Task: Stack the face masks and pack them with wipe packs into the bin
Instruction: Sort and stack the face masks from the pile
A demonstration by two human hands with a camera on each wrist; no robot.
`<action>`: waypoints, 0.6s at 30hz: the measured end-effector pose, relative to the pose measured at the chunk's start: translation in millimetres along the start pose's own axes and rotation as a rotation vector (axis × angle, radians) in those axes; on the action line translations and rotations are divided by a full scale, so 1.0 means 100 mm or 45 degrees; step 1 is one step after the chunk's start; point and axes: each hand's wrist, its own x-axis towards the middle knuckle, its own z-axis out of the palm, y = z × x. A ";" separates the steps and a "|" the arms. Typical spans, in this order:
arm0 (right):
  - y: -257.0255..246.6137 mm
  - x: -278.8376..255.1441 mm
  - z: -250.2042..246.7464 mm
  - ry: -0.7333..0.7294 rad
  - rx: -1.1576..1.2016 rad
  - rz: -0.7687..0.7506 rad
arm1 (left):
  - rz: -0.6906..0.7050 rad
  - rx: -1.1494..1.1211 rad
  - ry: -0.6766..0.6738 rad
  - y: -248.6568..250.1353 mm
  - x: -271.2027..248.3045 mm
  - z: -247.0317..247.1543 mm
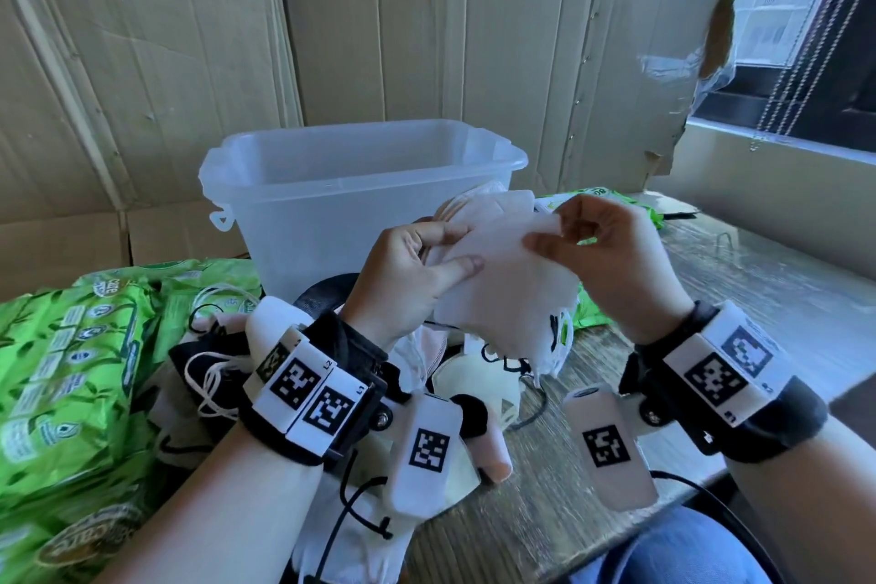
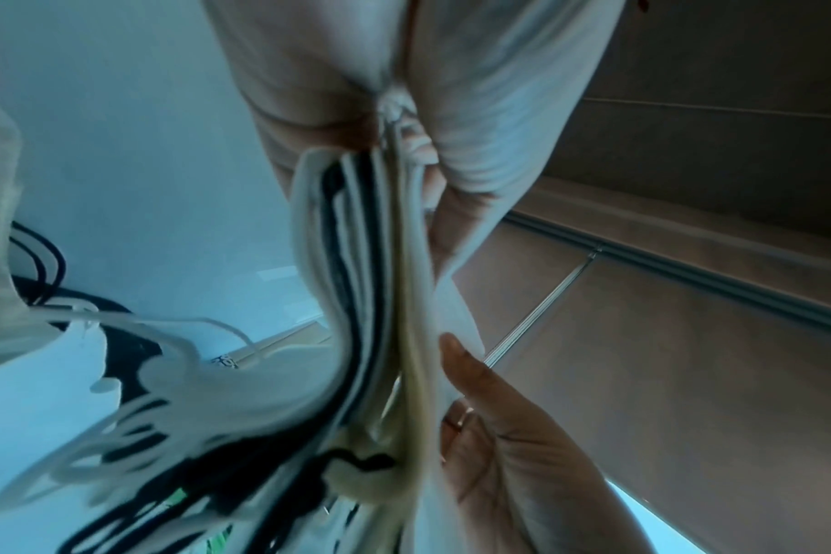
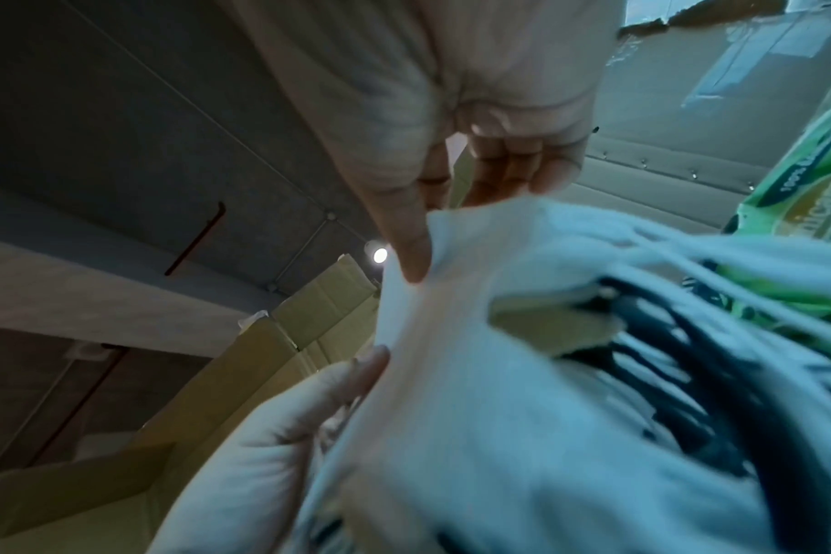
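Note:
Both hands hold a stack of face masks (image 1: 502,270) upright in the air, just in front of the clear plastic bin (image 1: 360,199). My left hand (image 1: 417,270) grips the stack's left side, thumb laid across the front mask. My right hand (image 1: 592,247) pinches the top right corner between thumb and forefinger. The left wrist view shows the stack edge-on (image 2: 385,300), white, cream and black layers with loose ear loops hanging. In the right wrist view the front white mask (image 3: 475,375) fills the middle. Green wipe packs (image 1: 76,356) lie at the left.
More masks and ear loops (image 1: 213,360) lie loose on the wooden table (image 1: 739,294) under my wrists. Another green wipe pack (image 1: 611,199) sits behind my right hand, right of the bin. Cardboard sheets (image 1: 426,24) wall off the back. A window (image 1: 806,28) is at the far right.

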 end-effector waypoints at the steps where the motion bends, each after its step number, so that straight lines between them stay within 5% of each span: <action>1: 0.02 0.04 -0.04 0.140 0.023 -0.014 | -0.009 0.034 0.027 -0.01 0.01 0.00; 3: -0.01 0.09 -0.13 0.449 0.087 -0.094 | -0.032 0.071 0.100 -0.03 0.02 -0.02; 5: -0.09 0.07 -0.17 0.517 0.103 -0.207 | -0.095 0.028 0.084 -0.01 0.01 -0.04; 10: -0.12 -0.18 0.05 -0.484 0.166 -0.188 | -0.228 -0.175 0.031 0.04 -0.01 0.00; 12: -0.09 -0.22 0.11 -0.687 0.243 -0.143 | -0.232 -0.153 0.012 0.01 -0.01 -0.01; 15: -0.10 -0.16 0.11 -0.427 0.512 -0.023 | -0.211 -0.102 -0.010 0.02 -0.02 -0.02; 18: 0.01 -0.04 0.04 -0.249 0.243 -0.113 | -0.145 -0.041 -0.042 0.02 -0.04 -0.02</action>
